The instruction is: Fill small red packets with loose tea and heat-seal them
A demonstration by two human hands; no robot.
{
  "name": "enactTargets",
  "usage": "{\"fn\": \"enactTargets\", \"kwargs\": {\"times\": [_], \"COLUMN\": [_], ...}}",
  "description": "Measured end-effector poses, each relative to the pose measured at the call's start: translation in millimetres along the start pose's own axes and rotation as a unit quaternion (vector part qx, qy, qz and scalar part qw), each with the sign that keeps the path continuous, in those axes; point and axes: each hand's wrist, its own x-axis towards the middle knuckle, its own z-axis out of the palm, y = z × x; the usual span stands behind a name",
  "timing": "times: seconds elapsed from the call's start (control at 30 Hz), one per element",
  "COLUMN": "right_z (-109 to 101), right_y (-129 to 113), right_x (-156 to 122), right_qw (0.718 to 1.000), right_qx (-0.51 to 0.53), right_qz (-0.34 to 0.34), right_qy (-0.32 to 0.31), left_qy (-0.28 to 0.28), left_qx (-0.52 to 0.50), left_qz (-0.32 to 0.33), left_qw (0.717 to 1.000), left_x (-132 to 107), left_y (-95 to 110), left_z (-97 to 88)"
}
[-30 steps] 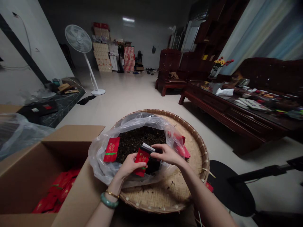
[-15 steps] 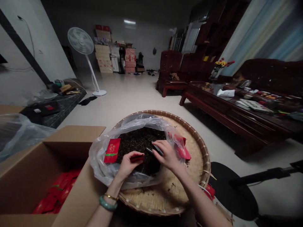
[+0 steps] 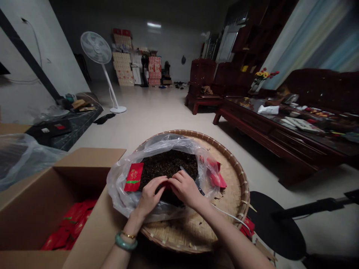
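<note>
Over the dark dried tea leaves [image 3: 171, 158], my left hand [image 3: 152, 192] pinches one side of a small red packet [image 3: 167, 183]. My right hand [image 3: 185, 189] pinches the other side with its fingertips, so little of the packet shows. A slim dark tool [image 3: 185, 170] with a white cord passes behind my right hand; whether that hand still grips it is hidden. The leaves fill a clear plastic bag [image 3: 120, 186], opened out on a round woven bamboo tray [image 3: 234, 175]. Another red packet [image 3: 134, 177] with a green stripe lies at the bag's left side.
To the left stands an open cardboard box [image 3: 89, 158] holding several red packets [image 3: 70, 224]. More red packets [image 3: 217, 173] lie on the tray's right. A black round stand base [image 3: 277, 224], a low wooden table [image 3: 252, 127] and a white fan [image 3: 97, 48] stand around.
My right hand has moved left and down to meet the packet in my left hand. The tool has swung back under or behind my right hand, and its white cord now shows across the tray.
</note>
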Motion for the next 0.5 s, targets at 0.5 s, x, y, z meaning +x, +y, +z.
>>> {"fn": "enactTargets", "kwargs": {"times": [0.5], "right_z": [19], "right_y": [17], "right_x": [-27], "right_qw": [0.971], "right_qx": [0.065], "right_qz": [0.138], "right_qy": [-0.182], "left_qy": [-0.004], "left_qx": [0.228], "left_qz": [0.152], "left_qw": [0.962], "left_x": [14], "left_y": [-8], "left_z": [-18.0]}}
